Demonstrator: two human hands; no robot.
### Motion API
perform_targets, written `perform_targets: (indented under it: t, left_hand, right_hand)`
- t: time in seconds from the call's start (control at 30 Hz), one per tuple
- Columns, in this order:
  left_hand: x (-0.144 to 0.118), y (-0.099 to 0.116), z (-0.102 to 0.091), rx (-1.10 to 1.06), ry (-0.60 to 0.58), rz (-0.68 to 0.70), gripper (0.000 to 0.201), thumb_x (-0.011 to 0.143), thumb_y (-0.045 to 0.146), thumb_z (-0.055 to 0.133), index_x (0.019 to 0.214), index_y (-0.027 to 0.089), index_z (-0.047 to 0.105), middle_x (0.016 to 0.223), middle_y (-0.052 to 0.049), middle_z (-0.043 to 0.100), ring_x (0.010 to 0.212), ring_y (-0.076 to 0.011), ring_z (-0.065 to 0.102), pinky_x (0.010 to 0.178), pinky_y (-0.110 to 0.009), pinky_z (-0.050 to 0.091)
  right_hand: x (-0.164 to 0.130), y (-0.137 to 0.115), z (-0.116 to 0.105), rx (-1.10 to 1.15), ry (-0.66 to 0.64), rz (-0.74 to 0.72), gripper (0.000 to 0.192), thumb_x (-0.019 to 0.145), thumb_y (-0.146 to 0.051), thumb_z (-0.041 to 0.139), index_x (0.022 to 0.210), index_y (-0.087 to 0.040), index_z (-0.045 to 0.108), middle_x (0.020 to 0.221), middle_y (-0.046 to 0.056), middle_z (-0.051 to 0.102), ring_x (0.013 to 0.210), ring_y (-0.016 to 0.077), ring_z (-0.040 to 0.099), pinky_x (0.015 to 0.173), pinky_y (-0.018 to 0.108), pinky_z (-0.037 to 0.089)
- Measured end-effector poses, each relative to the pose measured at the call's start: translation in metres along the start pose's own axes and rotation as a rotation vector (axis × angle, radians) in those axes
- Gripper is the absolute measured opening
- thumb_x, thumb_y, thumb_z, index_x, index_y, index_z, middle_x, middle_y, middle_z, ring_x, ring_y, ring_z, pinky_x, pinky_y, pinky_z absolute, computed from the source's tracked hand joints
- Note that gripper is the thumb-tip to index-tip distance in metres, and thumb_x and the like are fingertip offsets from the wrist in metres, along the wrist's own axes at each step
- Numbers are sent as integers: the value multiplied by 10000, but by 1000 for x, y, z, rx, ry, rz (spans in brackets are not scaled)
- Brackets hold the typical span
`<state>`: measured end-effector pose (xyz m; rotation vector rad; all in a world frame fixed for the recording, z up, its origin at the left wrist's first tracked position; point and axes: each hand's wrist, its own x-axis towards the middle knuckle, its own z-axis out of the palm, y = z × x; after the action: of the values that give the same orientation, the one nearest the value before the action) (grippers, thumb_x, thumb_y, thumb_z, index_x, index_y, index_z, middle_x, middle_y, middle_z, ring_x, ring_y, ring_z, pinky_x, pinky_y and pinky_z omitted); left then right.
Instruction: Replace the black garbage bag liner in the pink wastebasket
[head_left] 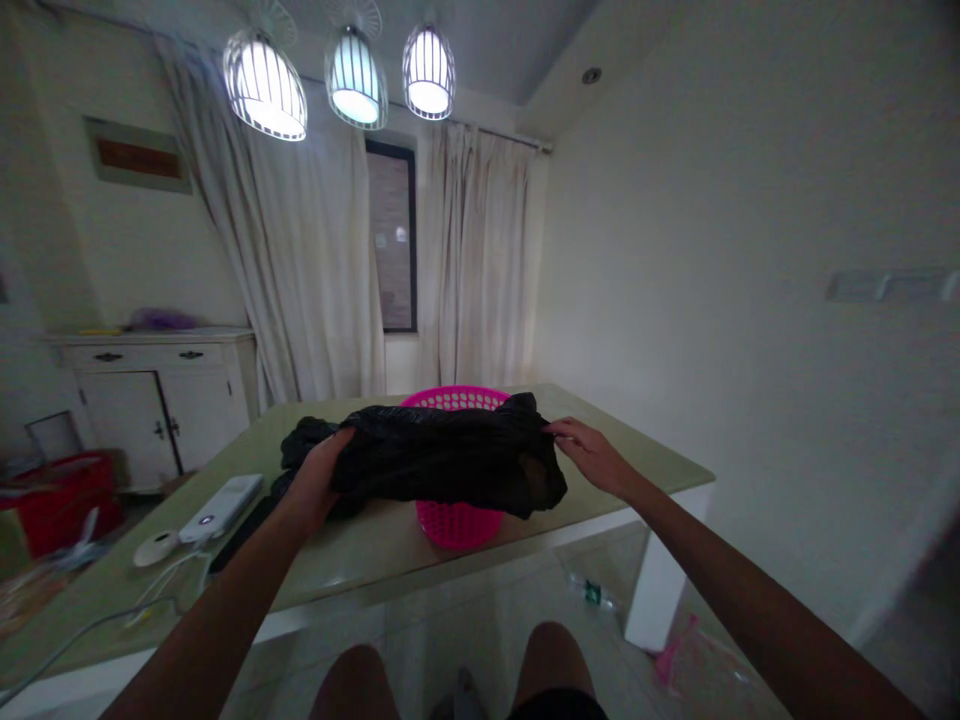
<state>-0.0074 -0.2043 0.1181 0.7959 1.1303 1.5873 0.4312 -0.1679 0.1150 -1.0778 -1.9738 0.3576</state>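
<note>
I am holding the black garment [442, 460] stretched crosswise above the pink basket [454, 522] on the counter [360, 550] — my left hand [319, 478] gripping one end, my right hand [589, 450] apparently pinching the other — its long axis running left to right.

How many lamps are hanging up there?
3 in a row: the left lamp, the middle lamp and the right lamp. None seem hidden.
</note>
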Motion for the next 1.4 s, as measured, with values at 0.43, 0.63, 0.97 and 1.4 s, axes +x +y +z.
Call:
perform_targets:
  t: [0.43,0.63,0.97,1.4]
  left_hand:
    - [46,36,42,-81,-123,-133,273,942,275,687,1149,128,789,920,-117,846,696,-255,798,675,-355,691]
    - [76,-3,55,49,-116,-263,322,941,398,718,1107,139,811,851,-117,840,623,-249,773,590,-342,658]
    - [129,-56,72,-41,-75,9,428,645,294,939,1024,176,781,837,-54,823,826,-255,799,769,-342,654]
    - [158,-99,43,-82,-74,199,607,547,491,972,1007,202,703,820,-1,765,857,-276,757,733,-327,613]
  right_hand:
    - [46,-8,50,7,535,216,465,775,-636,730,967,-220,651,1027,99,742,982,294,664,972,460,523]
    - [74,21,49,-148,549,385,379,790,-580,723,901,-244,589,889,73,721,838,262,641,809,385,493]
    - [106,73,85,5,289,488,369,852,-476,583,669,-173,686,682,74,663,852,270,677,771,346,475]
    - [134,72,122,430,579,168,598,914,-756,623,671,-230,476,664,-3,501,679,165,485,635,297,441]
